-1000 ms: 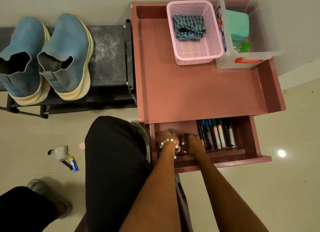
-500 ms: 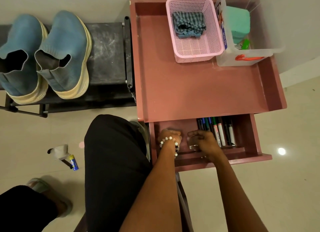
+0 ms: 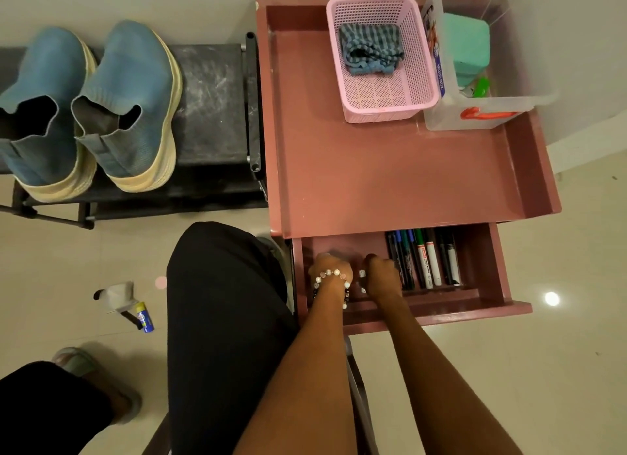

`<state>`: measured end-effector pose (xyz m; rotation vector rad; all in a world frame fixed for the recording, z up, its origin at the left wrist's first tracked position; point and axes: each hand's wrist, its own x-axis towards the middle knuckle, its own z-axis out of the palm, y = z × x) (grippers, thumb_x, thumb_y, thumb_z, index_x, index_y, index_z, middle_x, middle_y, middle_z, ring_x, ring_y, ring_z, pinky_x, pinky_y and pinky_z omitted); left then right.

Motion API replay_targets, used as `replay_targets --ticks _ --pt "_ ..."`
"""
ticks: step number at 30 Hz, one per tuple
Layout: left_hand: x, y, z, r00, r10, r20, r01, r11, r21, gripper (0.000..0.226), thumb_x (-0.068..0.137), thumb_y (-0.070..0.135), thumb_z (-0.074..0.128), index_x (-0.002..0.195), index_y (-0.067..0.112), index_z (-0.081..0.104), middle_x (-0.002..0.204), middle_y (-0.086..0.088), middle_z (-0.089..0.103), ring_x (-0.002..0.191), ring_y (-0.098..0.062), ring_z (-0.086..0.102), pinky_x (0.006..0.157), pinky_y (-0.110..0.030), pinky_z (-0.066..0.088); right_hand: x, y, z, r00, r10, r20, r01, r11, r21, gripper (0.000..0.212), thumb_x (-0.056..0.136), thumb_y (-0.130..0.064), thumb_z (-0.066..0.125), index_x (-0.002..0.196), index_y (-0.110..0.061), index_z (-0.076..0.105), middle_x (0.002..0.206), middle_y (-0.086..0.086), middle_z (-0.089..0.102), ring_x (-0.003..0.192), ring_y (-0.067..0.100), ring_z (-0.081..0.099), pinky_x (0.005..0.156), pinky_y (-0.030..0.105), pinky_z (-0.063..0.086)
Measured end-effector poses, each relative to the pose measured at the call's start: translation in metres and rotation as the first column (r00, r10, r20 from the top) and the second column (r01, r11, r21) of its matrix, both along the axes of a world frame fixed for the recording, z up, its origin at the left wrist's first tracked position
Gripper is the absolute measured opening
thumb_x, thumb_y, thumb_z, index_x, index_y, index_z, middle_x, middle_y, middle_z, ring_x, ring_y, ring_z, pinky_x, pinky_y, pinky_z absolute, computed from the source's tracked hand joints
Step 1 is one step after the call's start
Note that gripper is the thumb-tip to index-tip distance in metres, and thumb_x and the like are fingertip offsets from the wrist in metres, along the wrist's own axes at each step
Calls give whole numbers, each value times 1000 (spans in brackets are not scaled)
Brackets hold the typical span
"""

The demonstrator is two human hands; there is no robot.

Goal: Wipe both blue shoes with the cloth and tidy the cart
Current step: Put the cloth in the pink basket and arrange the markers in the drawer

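Kid: Reaching into the drawer [image 3: 488, 268], right? Both hands are in there.

Helper: Yes. The left hand [image 3: 330, 271] has a bead bracelet [image 3: 330, 274] on its wrist. Its fingers are bent down into the drawer, but I cannot tell if its grip holds anything.

Kid: And the right hand [image 3: 381, 273]?

Helper: Its fingers are curled too. Something small and white [image 3: 362, 274] shows between the two hands. I cannot tell what it is, or which grip has it.

Kid: What else is in the drawer?

Helper: A row of marker pens [image 3: 425, 259], just beside the right hand.

Kid: Where is the cloth?

Helper: The striped blue cloth [image 3: 371, 49] lies bunched up in the pink basket [image 3: 380, 108], at the back of the pink cart [image 3: 373, 176]. A clear box [image 3: 475, 118] with a green block [image 3: 471, 45] in it stands next to the basket.

Kid: And the shoes?

Helper: The two blue shoes [image 3: 130, 105] sit side by side on the black shoe rack [image 3: 210, 105], left of the cart. No hand is near them.
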<state>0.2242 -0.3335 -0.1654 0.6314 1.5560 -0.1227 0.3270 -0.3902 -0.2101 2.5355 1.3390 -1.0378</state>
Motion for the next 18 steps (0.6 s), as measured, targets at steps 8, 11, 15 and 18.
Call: replay_targets --ticks 8,11,15,18 --pt "-6 3 25 997 -71 32 72 997 -33 29 97 12 45 120 -3 54 116 -19 65 100 -31 65 93 -42 52 4 -2 7 983 -175 64 172 984 41 23 85 -7 65 107 -2 60 107 19 65 98 34 63 85 39 53" --pt "-8 13 51 999 -49 16 47 990 135 15 89 9 49 87 2 62 96 -18 71 66 -27 63 67 -38 54 -3 1 49 804 -512 -303 582 781 227 5 83 -4 66 87 -6 65 88 15 70 72 25 67 67 37 59" --pt "-26 35 116 954 121 274 -204 932 301 17 91 8 54 77 8 63 78 -10 70 44 -13 58 49 -26 50 -34 20 141 474 -445 -760 831 511 219 9 88 -6 62 93 0 64 75 12 67 54 13 61 49 23 52" --pt "-86 44 176 832 200 517 -458 773 438 15 96 8 50 91 14 63 70 -2 64 45 -5 57 45 -19 47 -76 43 203 434 -224 -873 789 562 248 4 89 -9 61 92 -9 64 72 4 65 54 9 59 52 20 50"
